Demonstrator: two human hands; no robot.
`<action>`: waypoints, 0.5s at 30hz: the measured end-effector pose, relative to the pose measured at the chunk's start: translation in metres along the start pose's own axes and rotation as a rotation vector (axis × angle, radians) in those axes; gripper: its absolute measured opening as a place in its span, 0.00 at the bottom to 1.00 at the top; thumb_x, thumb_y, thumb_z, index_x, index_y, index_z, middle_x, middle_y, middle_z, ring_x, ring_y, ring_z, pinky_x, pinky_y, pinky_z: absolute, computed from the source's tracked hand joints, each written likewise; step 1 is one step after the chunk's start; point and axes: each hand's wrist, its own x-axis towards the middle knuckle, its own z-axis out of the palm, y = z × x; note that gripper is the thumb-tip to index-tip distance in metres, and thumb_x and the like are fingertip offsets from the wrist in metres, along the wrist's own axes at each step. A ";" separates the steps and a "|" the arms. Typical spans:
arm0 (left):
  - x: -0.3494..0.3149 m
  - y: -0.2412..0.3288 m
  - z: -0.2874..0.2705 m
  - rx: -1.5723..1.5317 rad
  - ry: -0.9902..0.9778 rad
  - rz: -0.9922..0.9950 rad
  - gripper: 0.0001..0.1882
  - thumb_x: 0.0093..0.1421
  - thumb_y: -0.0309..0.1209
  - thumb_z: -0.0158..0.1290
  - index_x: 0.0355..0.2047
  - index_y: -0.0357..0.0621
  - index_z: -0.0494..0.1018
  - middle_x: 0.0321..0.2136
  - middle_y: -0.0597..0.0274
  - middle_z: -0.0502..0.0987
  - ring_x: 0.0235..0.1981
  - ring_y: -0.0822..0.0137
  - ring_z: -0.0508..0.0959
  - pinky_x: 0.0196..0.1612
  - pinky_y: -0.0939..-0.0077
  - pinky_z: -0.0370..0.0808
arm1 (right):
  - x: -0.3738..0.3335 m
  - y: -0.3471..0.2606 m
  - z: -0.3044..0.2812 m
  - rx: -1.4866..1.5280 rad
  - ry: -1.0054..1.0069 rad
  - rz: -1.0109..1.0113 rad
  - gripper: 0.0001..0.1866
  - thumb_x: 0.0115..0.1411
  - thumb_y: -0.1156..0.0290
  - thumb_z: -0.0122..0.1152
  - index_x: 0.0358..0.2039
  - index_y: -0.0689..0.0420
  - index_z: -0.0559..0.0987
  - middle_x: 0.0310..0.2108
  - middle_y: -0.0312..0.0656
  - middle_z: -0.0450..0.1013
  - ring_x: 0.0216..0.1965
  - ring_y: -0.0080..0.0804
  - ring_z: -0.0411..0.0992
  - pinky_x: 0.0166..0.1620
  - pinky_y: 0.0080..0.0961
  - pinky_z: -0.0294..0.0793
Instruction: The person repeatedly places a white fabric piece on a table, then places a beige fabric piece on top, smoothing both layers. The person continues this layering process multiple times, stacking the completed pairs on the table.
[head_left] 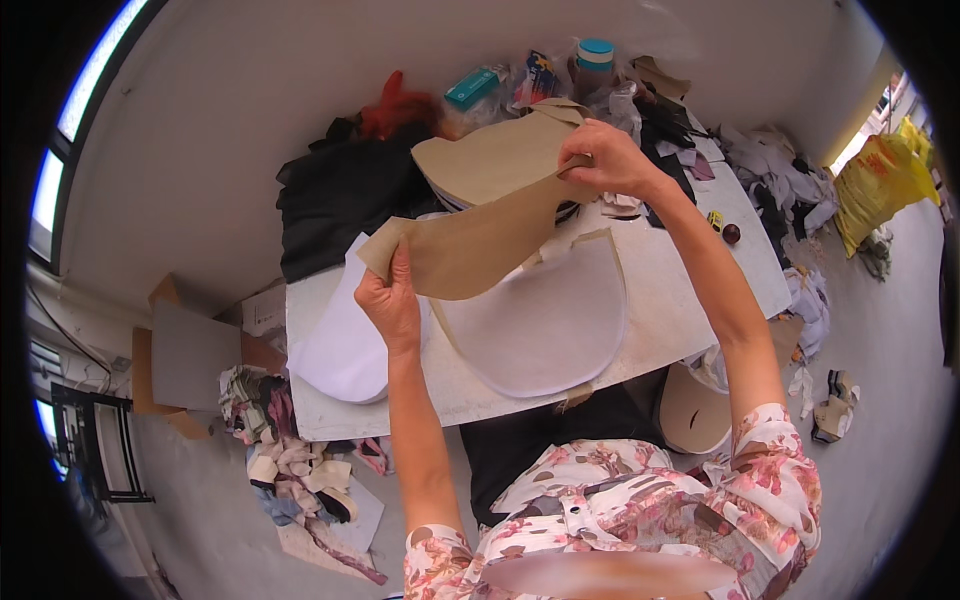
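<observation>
Sheet (480, 250), matte tan, curved-edged, pinched by left hand (394, 308), right hand (612, 160)

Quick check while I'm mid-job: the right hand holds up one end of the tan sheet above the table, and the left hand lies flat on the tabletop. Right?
The left hand is wrong: the head view shows it raised, holding the left end of the tan sheet. The right hand does hold the other end above the table.

Pale curved piece (548, 345) partly hidden by tan sheet (480, 252), blurred patch (610, 575) low down, dark round object (732, 234) too small to tell
</observation>
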 end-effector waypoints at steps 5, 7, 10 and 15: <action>-0.005 0.000 -0.014 -0.203 0.039 -0.045 0.12 0.62 0.33 0.56 0.41 0.36 0.76 0.37 0.66 0.80 0.37 0.77 0.76 0.44 0.82 0.72 | -0.045 -0.014 -0.002 0.796 0.072 0.321 0.13 0.55 0.64 0.65 0.35 0.59 0.78 0.31 0.30 0.73 0.36 0.18 0.68 0.42 0.19 0.69; -0.013 -0.003 -0.019 -0.248 0.016 -0.081 0.13 0.64 0.34 0.54 0.42 0.36 0.75 0.37 0.66 0.79 0.38 0.78 0.75 0.45 0.82 0.71 | -0.062 -0.030 0.003 0.849 0.192 0.318 0.17 0.60 0.59 0.62 0.40 0.60 0.77 0.33 0.31 0.74 0.37 0.17 0.68 0.42 0.17 0.68; -0.023 0.000 -0.027 -0.320 -0.031 -0.134 0.14 0.65 0.35 0.52 0.44 0.38 0.74 0.39 0.66 0.78 0.38 0.78 0.76 0.45 0.82 0.72 | -0.078 -0.042 0.003 0.850 0.254 0.305 0.17 0.63 0.60 0.58 0.43 0.61 0.76 0.36 0.32 0.74 0.38 0.17 0.69 0.43 0.17 0.69; -0.048 0.008 -0.048 -0.426 -0.138 -0.298 0.13 0.66 0.33 0.51 0.44 0.36 0.73 0.39 0.65 0.78 0.39 0.78 0.75 0.45 0.82 0.71 | -0.114 -0.059 0.013 0.926 0.247 0.415 0.18 0.65 0.60 0.55 0.46 0.62 0.75 0.37 0.34 0.76 0.37 0.18 0.71 0.43 0.17 0.70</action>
